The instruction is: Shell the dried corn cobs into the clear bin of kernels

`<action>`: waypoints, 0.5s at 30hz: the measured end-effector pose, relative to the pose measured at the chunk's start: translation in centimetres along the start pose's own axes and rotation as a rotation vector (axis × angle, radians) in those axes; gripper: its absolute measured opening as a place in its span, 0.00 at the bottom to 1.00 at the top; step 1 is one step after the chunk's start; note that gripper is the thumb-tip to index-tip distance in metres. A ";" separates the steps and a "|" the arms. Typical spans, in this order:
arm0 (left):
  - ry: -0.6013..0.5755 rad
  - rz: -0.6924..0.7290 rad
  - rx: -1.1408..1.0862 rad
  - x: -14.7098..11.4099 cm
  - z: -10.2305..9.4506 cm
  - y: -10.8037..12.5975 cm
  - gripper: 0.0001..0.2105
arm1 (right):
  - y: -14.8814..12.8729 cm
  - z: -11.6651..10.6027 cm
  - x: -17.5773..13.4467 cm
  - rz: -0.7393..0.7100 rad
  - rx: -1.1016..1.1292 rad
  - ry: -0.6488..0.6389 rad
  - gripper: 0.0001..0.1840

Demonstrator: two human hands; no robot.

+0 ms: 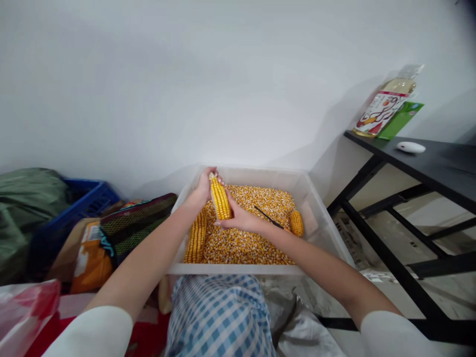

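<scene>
Between my two hands is a yellow corn cob [220,199], tilted, its pale end up and to the left. My left hand [205,184] is closed around the upper end, while my right hand [238,214] grips the lower end. Beneath it a translucent plastic bin [323,218] holds a thick layer of loose corn kernels [245,248]. More cobs [196,238] lie along the bin's left side, and a single cob [296,223] rests by the right wall. A thin dark tool, perhaps a screwdriver [266,214], lies on the kernels, partly hidden behind my right forearm.
A black table [439,161] at right carries a bottle [386,106], a green box [399,120] and a white object [411,147]. Left of the bin stand a blue crate [89,201], a mesh bag [137,225] and an orange package [91,258]. The wall rises behind.
</scene>
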State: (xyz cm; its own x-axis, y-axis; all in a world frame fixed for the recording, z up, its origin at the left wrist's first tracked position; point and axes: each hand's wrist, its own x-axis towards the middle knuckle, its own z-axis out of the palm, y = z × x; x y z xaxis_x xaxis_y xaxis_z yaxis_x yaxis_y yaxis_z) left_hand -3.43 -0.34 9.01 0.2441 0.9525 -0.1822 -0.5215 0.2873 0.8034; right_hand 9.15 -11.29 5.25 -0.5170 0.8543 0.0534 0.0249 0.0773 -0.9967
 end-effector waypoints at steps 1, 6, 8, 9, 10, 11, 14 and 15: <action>0.004 0.007 -0.004 0.2 -0.1 -0.1 0.11 | 0.2 0.1 0.1 -0.019 -0.050 0.026 0.65; 0.094 -0.062 0.026 1.5 -0.8 -1.0 0.10 | 1.1 -0.6 0.6 -0.101 -0.310 0.123 0.64; 0.130 -0.119 0.062 1.9 -1.1 -1.4 0.09 | 0.7 -2.2 0.7 -0.062 -0.423 0.038 0.62; 0.150 -0.127 0.070 2.0 -1.3 -1.6 0.09 | 0.4 -3.4 0.6 -0.005 -0.480 -0.034 0.59; 0.171 -0.120 0.074 2.2 -1.4 -1.7 0.09 | 0.1 -4.7 0.4 0.092 -0.549 -0.067 0.55; 0.191 -0.099 0.075 2.4 -1.6 -1.9 0.09 | -0.2 -6.2 0.1 0.216 -0.638 -0.040 0.49; 0.220 -0.020 0.073 2.9 -2.0 -2.6 0.09 | -0.6 -10.1 -1.0 0.631 -1.019 0.007 0.33; 0.221 0.000 0.079 3.1 -2.1 -3.0 0.09 | -0.5 -10.9 -1.4 0.788 -1.082 -0.070 0.32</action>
State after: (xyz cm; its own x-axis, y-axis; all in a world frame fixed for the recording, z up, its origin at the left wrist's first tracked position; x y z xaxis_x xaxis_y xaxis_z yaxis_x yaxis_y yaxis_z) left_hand -2.84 1.95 4.84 0.0550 0.9539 -0.2949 -0.4538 0.2870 0.8437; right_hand 19.20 -6.92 6.35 -0.0936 0.8335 -0.5445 0.9775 -0.0270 -0.2094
